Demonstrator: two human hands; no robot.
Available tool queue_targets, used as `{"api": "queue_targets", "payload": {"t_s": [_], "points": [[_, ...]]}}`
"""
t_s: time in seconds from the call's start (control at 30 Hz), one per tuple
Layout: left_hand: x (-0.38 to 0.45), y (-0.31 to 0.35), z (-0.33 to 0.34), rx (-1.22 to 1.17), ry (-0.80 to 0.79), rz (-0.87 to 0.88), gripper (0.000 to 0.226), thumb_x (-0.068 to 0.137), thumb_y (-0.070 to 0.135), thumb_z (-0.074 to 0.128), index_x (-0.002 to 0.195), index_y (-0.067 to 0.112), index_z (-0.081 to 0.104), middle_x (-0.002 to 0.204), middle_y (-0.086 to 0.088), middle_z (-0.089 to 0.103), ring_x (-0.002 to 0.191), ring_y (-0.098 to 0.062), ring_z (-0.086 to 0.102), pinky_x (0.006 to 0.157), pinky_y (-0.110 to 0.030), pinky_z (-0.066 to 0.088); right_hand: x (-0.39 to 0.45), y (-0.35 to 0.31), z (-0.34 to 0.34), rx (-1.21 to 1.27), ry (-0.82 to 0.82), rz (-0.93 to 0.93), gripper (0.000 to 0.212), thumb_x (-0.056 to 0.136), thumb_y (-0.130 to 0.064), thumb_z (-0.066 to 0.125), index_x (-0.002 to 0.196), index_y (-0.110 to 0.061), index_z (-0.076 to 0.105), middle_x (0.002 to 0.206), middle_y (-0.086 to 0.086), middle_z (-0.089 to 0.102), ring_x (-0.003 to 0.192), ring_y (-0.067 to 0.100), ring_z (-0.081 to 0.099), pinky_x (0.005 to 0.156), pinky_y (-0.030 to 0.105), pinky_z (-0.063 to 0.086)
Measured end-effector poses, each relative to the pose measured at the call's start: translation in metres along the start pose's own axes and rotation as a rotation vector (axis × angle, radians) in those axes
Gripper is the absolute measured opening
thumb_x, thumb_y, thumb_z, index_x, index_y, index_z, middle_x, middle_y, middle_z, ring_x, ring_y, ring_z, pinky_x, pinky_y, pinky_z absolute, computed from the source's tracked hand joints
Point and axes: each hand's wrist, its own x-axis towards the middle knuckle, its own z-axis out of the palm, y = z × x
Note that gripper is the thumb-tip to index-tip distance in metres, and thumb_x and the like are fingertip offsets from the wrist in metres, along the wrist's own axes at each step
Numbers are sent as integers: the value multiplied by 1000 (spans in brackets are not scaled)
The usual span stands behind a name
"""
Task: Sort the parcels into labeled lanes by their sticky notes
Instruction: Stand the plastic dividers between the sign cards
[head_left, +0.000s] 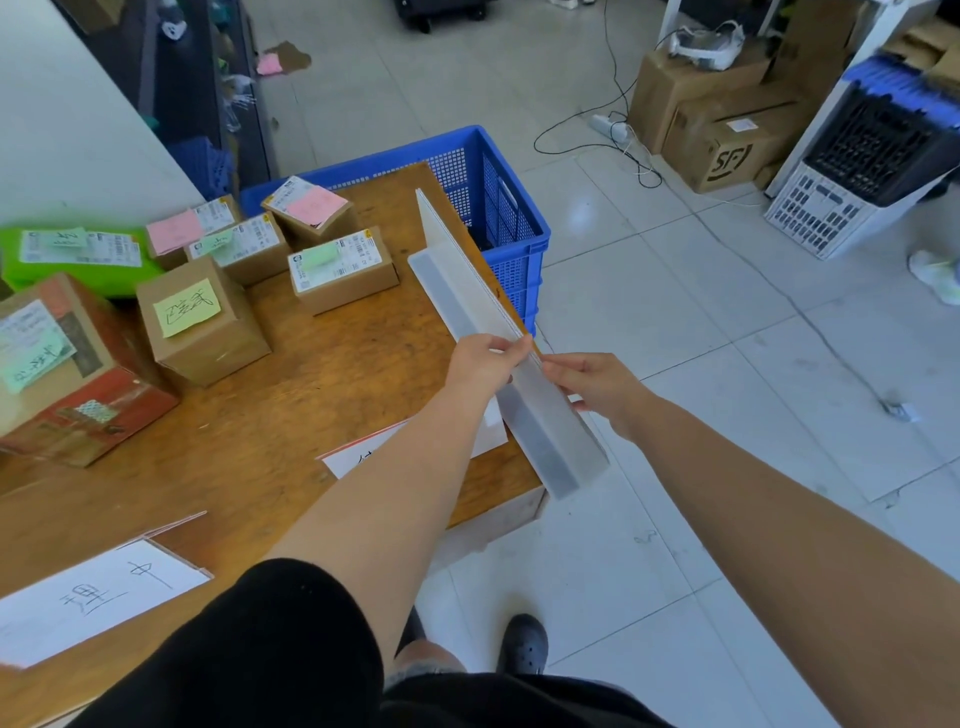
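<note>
Both hands grip a long white L-shaped divider board (470, 291) standing on edge along the right side of the wooden table (322, 374). My left hand (485, 358) pinches its top edge from the left, my right hand (597, 384) from the right. Several cardboard parcels with sticky notes lie at the table's far left: one with a yellow note (200, 322), one with a green note (343, 270), one with a pink note (311, 210), and a large red-printed box (67, 374). White paper lane labels lie near me (93, 592) and under my left forearm (353, 457).
A blue plastic crate (498, 208) stands on the floor behind the table's far right corner. A green parcel (78, 260) lies at the far left. Cardboard boxes (727, 140), a white basket (826, 213) and cables sit on the tiled floor to the right.
</note>
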Motion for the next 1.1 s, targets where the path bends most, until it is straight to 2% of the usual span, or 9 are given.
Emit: {"api": "queue_targets", "payload": {"t_s": [0.17, 0.27, 0.33, 0.43, 0.53, 0.63, 0.8, 0.87, 1.1], "points": [[-4, 2, -2, -14, -3, 1, 33, 86, 41, 59, 100, 12, 67, 103, -4, 68, 88, -17, 67, 77, -26, 45, 3, 2, -2, -52, 67, -24, 23, 90, -32, 57, 106, -20, 67, 85, -8, 66, 78, 11, 63, 60, 20, 48], [-7, 8, -2, 89, 36, 41, 24, 89, 24, 51, 71, 12, 61, 97, -15, 69, 87, -25, 66, 74, -31, 48, 11, -4, 9, -609, 212, -172, 26, 90, -27, 47, 105, -14, 64, 93, 3, 63, 85, 20, 58, 73, 28, 48], [-8, 12, -2, 164, 59, 55, 26, 88, 20, 49, 68, 7, 57, 95, -20, 69, 81, -28, 65, 67, -31, 46, 17, -9, 17, -820, 187, -173, 27, 89, -29, 46, 108, -13, 59, 98, 7, 63, 81, 19, 55, 71, 30, 46], [-10, 14, -4, 157, 69, 78, 32, 87, 14, 48, 55, 7, 45, 86, -24, 66, 86, -36, 66, 63, -32, 42, 22, -14, 14, -867, 42, -125, 26, 88, -22, 49, 109, -10, 58, 105, 10, 62, 78, 15, 49, 69, 26, 41], [-14, 14, -11, 109, 105, 115, 39, 87, 9, 46, 49, 11, 38, 68, -13, 61, 73, -30, 65, 59, -28, 41, 20, -14, 2, -843, -72, -94, 34, 92, -16, 43, 124, -12, 54, 122, 11, 58, 96, 20, 50, 78, 26, 35], [-22, 23, -22, 65, 166, 157, 40, 88, 11, 44, 49, 12, 37, 53, -1, 49, 50, -12, 49, 48, -23, 34, 17, -12, -6, -772, -42, -42, 39, 95, -16, 38, 134, -12, 46, 134, 11, 51, 118, 28, 48, 86, 27, 34], [-34, 42, -43, 50, 286, 252, 42, 89, 11, 42, 49, 13, 29, 51, -3, 33, 47, -15, 32, 48, -25, 24, 12, -16, -3, -761, -14, -40, 32, 97, -18, 34, 119, -7, 54, 124, 14, 55, 97, 22, 47, 79, 26, 33], [-40, 49, -54, 71, 343, 292, 45, 89, 10, 42, 48, 14, 25, 50, -1, 26, 46, -13, 26, 47, -24, 19, 10, -18, 1, -783, -6, -43, 33, 97, -18, 35, 119, -3, 54, 125, 16, 55, 104, 27, 51, 79, 25, 33], [-65, 66, -112, 203, 459, 366, 38, 94, 17, 41, 56, 15, 41, 58, 1, 38, 57, -11, 39, 59, -22, 35, 4, -25, 19, -956, 140, -61, 30, 96, -13, 40, 119, 1, 51, 123, 18, 55, 110, 31, 54, 83, 31, 43]]}}
